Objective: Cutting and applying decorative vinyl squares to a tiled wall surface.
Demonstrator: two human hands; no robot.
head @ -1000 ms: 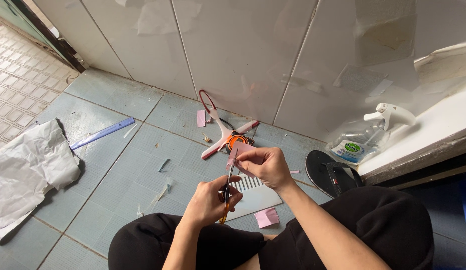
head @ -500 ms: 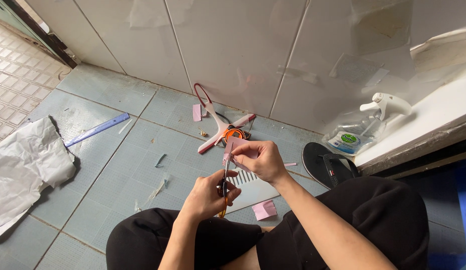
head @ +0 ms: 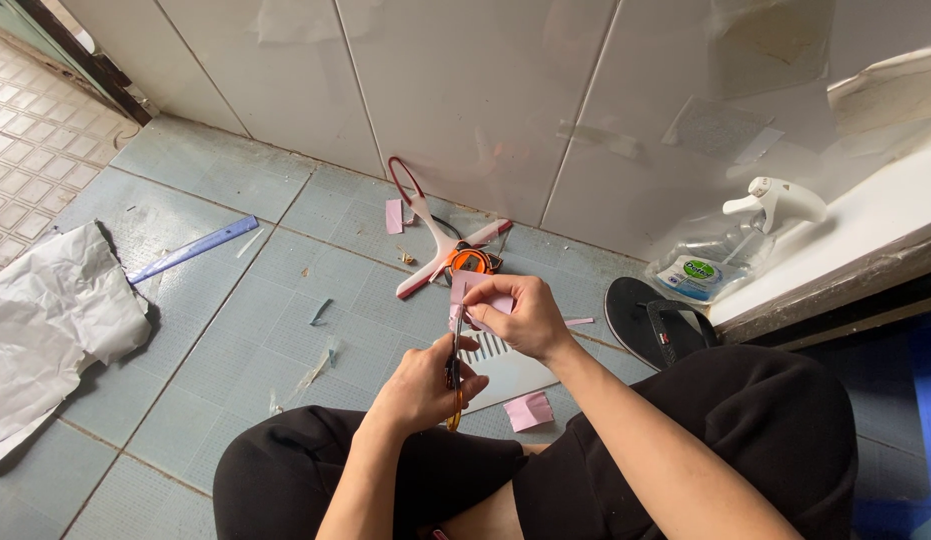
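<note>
Pink paper [head: 482, 292] pinched in right hand [head: 525, 318], raised above white floor drain cover [head: 505, 365]. Left hand [head: 420, 388] clenched around scissors [head: 453, 372], blades pointing up into paper's lower edge. Risk, probably: right fingertips [head: 475, 312] close beside blades, likely nicked on closing. Small slack sheet could fold between blades, tearing rather than cutting. 1 pink offcut [head: 529, 410] lying near knee, easily lost among floor scraps.

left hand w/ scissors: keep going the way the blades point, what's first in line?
The left hand aims the scissors up at the pink paper piece pinched by the right hand; the blades already meet its lower edge. Beyond lies the orange tape measure, though depth is unclear.
</note>
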